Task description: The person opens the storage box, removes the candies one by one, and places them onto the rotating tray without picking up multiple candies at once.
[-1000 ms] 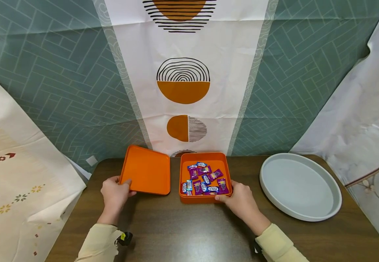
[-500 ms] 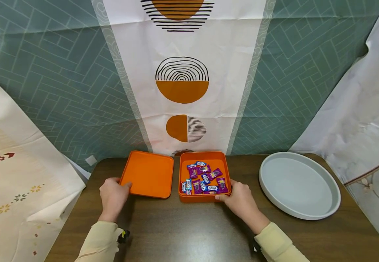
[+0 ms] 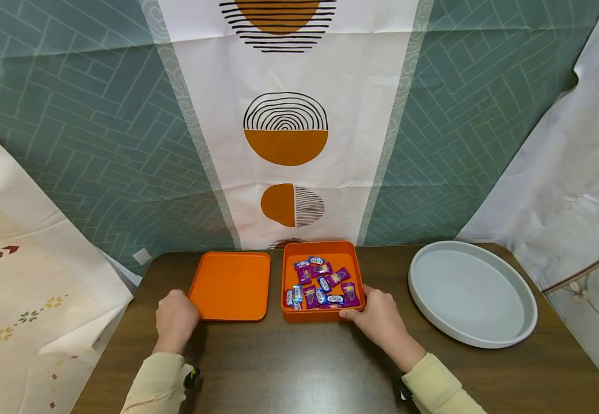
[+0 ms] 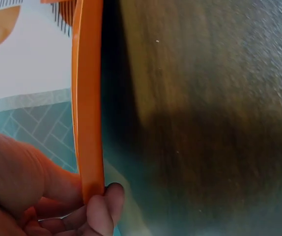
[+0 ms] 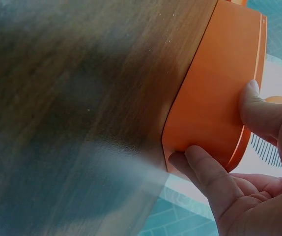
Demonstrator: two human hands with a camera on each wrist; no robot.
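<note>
An orange square lid (image 3: pixel 232 286) lies about level at the table's left-hand side. My left hand (image 3: pixel 177 319) pinches its near left corner; in the left wrist view the lid's rim (image 4: pixel 90 103) sits between thumb and curled fingers (image 4: pixel 100 214). Whether the lid fully touches the table, I cannot tell. Right of it, an orange square box (image 3: pixel 345 250) stands uncovered, holding several small wrapped candies (image 3: pixel 323 284) in purple and blue wrappers. My right hand (image 3: pixel 382 316) grips the box's near right corner, thumb (image 5: pixel 251 105) at the rim and fingers against the side wall.
A round pale grey tray (image 3: pixel 475 293) with a raised rim stands on the right of the dark wooden table (image 3: pixel 289 368). A patterned green and white cloth (image 3: pixel 299 167) hangs right behind the table's back edge. More cloth drapes at both sides.
The lid has come down from a tilted pose to about level, and my left hand has lowered with it. The right hand and the box have stayed in place.
</note>
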